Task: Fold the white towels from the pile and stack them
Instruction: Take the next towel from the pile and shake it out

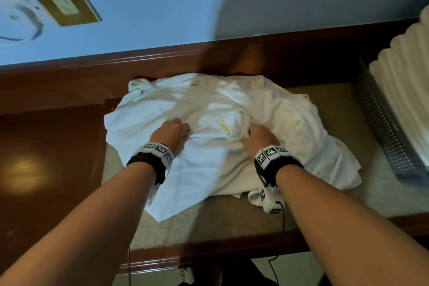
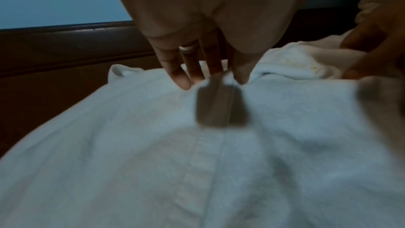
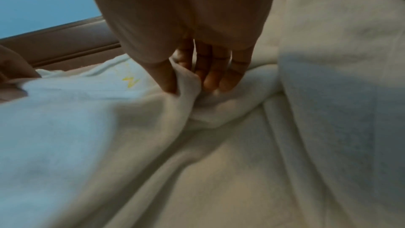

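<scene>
folded towels [image 1: 404,72] cut off at right edge, yellow lettering [image 1: 222,126] partly hidden in folds

Dim, bluish cast, soft blur, shadows

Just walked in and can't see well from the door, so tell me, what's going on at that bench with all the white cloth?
A person is starting on a white towel from a crumpled pile on the padded bench. The left hand pinches a ridge of the cloth, and the right hand grips a bunched fold beside the yellow lettering. The towel is not yet folded. Folded towels are stacked in a mesh basket to the right.
</scene>
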Motion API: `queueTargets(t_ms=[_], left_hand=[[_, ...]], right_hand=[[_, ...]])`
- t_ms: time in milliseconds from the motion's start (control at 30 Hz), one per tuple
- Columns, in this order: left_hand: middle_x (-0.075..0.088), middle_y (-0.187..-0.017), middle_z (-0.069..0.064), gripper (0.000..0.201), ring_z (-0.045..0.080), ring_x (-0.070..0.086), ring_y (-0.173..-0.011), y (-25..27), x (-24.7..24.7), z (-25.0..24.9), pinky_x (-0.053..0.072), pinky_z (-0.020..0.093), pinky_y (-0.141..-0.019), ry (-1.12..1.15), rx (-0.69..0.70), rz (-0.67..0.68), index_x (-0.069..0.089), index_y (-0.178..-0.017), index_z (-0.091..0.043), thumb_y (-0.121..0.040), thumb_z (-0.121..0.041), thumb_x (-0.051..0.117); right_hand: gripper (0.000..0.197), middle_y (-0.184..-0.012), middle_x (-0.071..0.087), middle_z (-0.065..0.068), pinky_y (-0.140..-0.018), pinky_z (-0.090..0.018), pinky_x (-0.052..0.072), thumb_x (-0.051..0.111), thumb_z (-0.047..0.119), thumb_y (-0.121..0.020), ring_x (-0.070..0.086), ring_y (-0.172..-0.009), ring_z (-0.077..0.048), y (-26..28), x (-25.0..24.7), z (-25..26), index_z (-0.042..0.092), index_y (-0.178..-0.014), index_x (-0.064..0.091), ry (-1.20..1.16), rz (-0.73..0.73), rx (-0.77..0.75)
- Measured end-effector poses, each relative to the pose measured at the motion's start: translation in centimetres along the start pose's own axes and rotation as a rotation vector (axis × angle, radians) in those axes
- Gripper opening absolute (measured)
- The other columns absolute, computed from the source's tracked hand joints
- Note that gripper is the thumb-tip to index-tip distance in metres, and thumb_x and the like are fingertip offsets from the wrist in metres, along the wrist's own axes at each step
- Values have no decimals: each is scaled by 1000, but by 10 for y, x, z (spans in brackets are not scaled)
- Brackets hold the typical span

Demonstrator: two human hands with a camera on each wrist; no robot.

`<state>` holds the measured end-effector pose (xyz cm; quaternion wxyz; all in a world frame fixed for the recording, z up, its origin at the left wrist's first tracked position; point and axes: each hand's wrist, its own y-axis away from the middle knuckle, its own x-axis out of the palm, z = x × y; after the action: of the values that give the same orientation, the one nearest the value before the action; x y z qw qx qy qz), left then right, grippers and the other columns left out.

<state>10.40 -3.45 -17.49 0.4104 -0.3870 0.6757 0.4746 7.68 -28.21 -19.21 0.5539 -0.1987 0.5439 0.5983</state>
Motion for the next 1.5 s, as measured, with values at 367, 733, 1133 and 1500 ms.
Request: queueTargets(t_ms=[367, 733, 1133, 1500], left_hand=[[70, -98, 10, 8, 30, 64, -91, 81, -129, 98, 49, 35, -77, 187, -8, -318, 71, -100, -13, -96, -16, 65], [67, -99, 16, 9, 35, 61, -92, 290, -290, 255, 50, 45, -83, 61, 13, -740, 67, -103, -13, -97, -15, 60], [60, -121, 4, 71, 32, 56, -113, 402, -267, 326, 47, 49, -95, 21, -69, -845, 60, -125, -25, -74, -75, 60], [66, -74, 2, 21, 22, 61, -78, 368, -243, 331, 42, 29, -70, 420, 17, -605, 67, -73, -22, -93, -16, 65]], right_hand=[[17, -106, 63, -15, -78, -40, 52, 50, 10, -91, 61, -97, -38, 51, -89, 67, 17, -106, 54, 189, -257, -129], [14, -106, 66, -16, -80, -40, 50, 55, 17, -87, 62, -100, -38, 216, -141, 266, 18, -96, 66, 193, -611, -361], [18, -109, 69, -6, -88, -35, 46, 54, 26, -97, 62, -105, -32, 376, -79, 454, 20, -101, 70, 208, -614, -872], [31, -113, 65, -5, -86, -33, 48, 63, 36, -95, 61, -112, -28, 342, -59, 415, 15, -117, 68, 412, -335, -631]])
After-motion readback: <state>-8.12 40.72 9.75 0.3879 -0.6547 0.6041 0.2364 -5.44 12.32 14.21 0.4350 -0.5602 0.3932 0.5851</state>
